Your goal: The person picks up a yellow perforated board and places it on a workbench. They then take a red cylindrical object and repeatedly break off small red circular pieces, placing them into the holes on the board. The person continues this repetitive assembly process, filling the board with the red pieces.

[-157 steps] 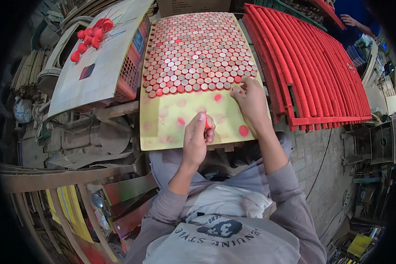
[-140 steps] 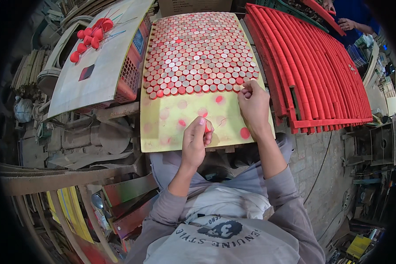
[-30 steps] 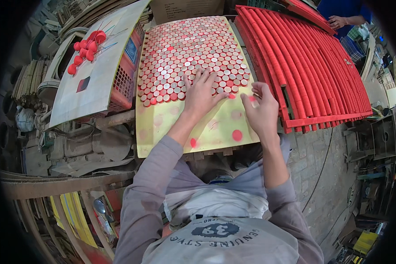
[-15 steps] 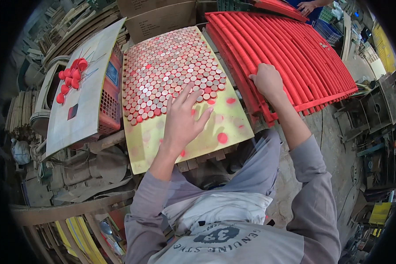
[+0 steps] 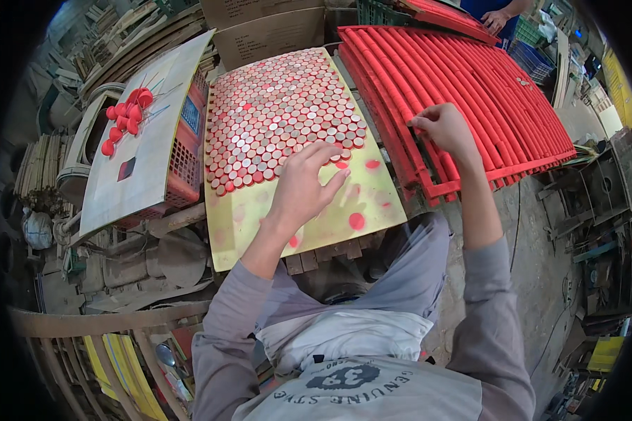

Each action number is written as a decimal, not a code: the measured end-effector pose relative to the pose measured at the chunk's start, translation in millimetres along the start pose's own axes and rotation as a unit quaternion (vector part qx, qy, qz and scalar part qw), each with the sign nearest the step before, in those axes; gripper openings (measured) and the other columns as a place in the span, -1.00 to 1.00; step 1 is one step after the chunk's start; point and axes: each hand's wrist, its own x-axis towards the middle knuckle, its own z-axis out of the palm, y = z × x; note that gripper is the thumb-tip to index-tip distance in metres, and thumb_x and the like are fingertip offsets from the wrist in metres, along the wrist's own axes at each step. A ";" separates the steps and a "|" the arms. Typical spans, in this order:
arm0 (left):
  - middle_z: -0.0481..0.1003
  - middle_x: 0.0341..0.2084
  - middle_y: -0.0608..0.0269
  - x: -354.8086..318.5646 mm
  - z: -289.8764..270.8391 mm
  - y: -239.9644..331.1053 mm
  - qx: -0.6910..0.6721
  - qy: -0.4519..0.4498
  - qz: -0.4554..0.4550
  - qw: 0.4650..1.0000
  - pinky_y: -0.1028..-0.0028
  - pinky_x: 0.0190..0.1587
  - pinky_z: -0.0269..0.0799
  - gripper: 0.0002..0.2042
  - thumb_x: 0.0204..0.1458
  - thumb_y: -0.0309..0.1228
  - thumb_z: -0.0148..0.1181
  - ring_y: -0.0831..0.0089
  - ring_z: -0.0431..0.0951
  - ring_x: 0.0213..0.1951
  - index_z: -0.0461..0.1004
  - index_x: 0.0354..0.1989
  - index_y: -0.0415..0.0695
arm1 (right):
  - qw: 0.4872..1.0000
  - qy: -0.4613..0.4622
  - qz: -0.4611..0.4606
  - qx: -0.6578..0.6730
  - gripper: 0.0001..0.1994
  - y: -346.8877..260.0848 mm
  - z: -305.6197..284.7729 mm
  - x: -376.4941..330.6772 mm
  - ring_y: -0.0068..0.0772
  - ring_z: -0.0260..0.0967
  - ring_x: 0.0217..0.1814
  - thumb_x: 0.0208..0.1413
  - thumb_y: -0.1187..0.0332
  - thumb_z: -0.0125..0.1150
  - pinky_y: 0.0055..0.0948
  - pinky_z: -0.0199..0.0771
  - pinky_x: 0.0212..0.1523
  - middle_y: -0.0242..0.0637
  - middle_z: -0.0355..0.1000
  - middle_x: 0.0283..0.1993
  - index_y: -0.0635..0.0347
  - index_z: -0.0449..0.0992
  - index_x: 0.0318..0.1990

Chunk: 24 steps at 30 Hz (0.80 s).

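Observation:
My left hand (image 5: 303, 186) hovers at the near edge of a packed layer of small round discs (image 5: 281, 112), pale on top with red rims. Its thumb is apart from the fingers and nothing shows in it. The discs lie on a yellow board (image 5: 242, 224) marked with red paint spots. To the right, my right hand (image 5: 451, 130) is over the left side of a rack of red rods (image 5: 498, 105). Thumb and fingertips meet there in a pinch; whatever may be between them is too small to make out.
On the left, a pale panel (image 5: 109, 203) carries several red cup-shaped pieces (image 5: 128, 116) with thin sticks, above a red plastic crate (image 5: 182, 165). Cardboard boxes (image 5: 267, 35) stand behind the discs. Another person's hand (image 5: 497, 21) is at the far right. A wooden railing (image 5: 112, 323) is near left.
The view has shifted slightly. My left fingers, raised and spread before, are now lower and closer together. My right hand has gone from a fist-like curl at the rods to a fingertip pinch.

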 end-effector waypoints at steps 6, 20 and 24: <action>0.51 -0.09 0.19 -7.3 24.5 8.0 -0.346 0.063 -0.109 0.930 0.43 -0.04 0.60 -0.62 -0.02 -0.58 0.37 0.45 0.57 -0.08 0.53 0.02 -0.23 | 0.877 -0.090 -0.028 0.471 -0.77 -28.7 86.3 -72.1 -0.58 0.51 -0.23 0.21 0.46 0.25 -0.60 0.58 -0.19 -0.25 0.55 -0.19 0.38 0.52 -0.02; 0.54 -0.16 0.05 -88.8 -22.4 -50.8 -0.107 0.119 0.007 0.987 0.41 -0.19 0.57 -0.68 -0.02 -0.64 0.31 0.29 0.63 -0.24 0.58 -0.04 -0.28 | 0.949 -0.076 -0.106 0.287 -0.76 -65.7 190.2 -111.9 -0.65 0.48 -0.32 0.09 0.52 0.38 -0.62 0.54 -0.31 -0.30 0.57 -0.32 0.41 0.59 -0.09; 0.54 -0.15 0.05 -92.9 -14.9 -62.2 -0.139 0.115 -0.005 0.984 0.44 -0.21 0.58 -0.71 0.00 -0.66 0.30 0.32 0.63 -0.24 0.58 -0.05 -0.30 | 0.934 -0.138 -0.063 0.322 -0.77 -57.9 189.5 -97.0 -0.66 0.48 -0.37 0.06 0.50 0.41 -0.64 0.51 -0.35 -0.28 0.59 -0.36 0.45 0.60 -0.15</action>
